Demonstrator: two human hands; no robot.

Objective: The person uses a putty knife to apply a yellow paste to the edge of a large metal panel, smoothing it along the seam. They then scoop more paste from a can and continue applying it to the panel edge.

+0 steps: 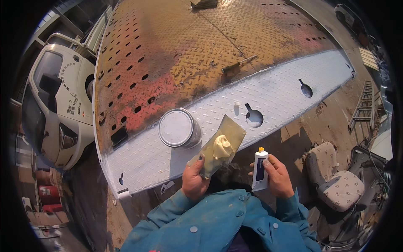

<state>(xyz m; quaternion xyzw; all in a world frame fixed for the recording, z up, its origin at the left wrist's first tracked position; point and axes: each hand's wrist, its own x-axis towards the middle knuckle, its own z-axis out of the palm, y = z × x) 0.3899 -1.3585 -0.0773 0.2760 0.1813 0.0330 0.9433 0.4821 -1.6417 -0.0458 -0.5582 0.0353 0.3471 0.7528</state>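
Note:
My left hand grips a thin, translucent yellowish sheet by its near corner, thumb on top. On this sheet sits a thick swirl of cream-coloured paste. In my right hand is a white and dark blue squeeze tube, held upright, with yellow-orange paste showing at its uncapped tip. The two hands are apart, in front of my body. A round lidded tin stands just beyond my left hand on the pale grey treadplate strip. A small white cap rests on that strip beyond the sheet.
The strip borders a rusty yellow and red perforated metal deck, where a screwdriver lies. Keyhole-shaped cutouts pierce the strip. A white truck is on the left. At right are a patterned seat and a ladder.

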